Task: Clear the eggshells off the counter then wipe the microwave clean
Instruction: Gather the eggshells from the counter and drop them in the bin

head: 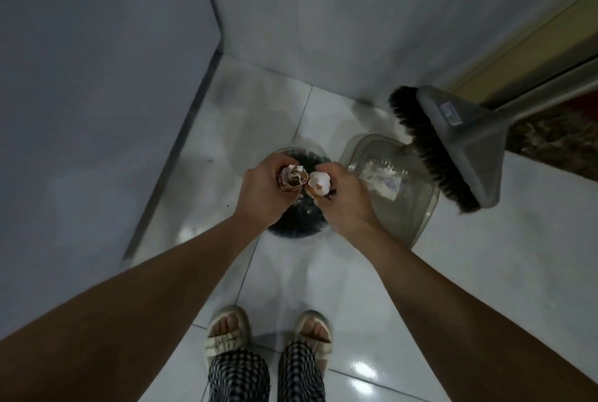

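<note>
My left hand (259,196) is closed around a cluster of broken brown eggshells (293,180). Close beside it, my right hand (343,204) grips another eggshell half (318,186), its white inside facing up. Both hands are held side by side directly above a small round bin with a dark liner (291,230) on the floor; the hands hide most of its opening. The microwave and the counter are out of view.
A clear plastic dustpan (394,188) lies on the white tiled floor to the right of the bin, with a grey broom (453,146) leaning over it. A grey cabinet side rises on the left and a wall at the back. My sandalled feet (268,333) stand below.
</note>
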The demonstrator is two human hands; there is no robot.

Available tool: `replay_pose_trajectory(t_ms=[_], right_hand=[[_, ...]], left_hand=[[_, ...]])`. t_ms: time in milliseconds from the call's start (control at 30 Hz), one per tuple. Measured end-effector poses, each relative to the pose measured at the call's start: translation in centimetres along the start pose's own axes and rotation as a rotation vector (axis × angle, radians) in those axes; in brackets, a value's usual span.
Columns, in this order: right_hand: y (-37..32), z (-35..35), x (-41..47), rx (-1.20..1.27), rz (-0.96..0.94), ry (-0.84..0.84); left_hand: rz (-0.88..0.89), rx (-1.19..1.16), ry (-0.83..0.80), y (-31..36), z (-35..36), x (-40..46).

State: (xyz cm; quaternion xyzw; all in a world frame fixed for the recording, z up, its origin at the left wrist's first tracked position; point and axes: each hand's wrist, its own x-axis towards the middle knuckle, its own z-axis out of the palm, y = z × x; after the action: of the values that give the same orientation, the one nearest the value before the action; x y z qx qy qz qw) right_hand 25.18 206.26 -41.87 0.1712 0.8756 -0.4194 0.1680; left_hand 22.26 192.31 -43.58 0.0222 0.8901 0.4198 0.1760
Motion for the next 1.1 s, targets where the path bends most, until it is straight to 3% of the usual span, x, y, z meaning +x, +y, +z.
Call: replay_pose_trajectory(t_ms=[300,533,800,1100], right_hand=[[6.5,7.1,5.7,-0.081,0.06,-0.036],[7.2,7.4,6.1,-0.062,0.155,-0.161],[7.6,5.0,4.6,-0.147,0.131,-0.028],[10.3,6.0,6.0,-0.192,0.264,0.013]], left_hand=[[-0.064,0.09,-0.018,-7.8,6.1,3.9],[-0.122,0.106,-0.197,-9.2,6.3,4.4],[-0.099,0.135,-0.065,-9.4,3.0,3.4],[-0.427,0.188,-0.088,-12.2,4.4,3.2]])
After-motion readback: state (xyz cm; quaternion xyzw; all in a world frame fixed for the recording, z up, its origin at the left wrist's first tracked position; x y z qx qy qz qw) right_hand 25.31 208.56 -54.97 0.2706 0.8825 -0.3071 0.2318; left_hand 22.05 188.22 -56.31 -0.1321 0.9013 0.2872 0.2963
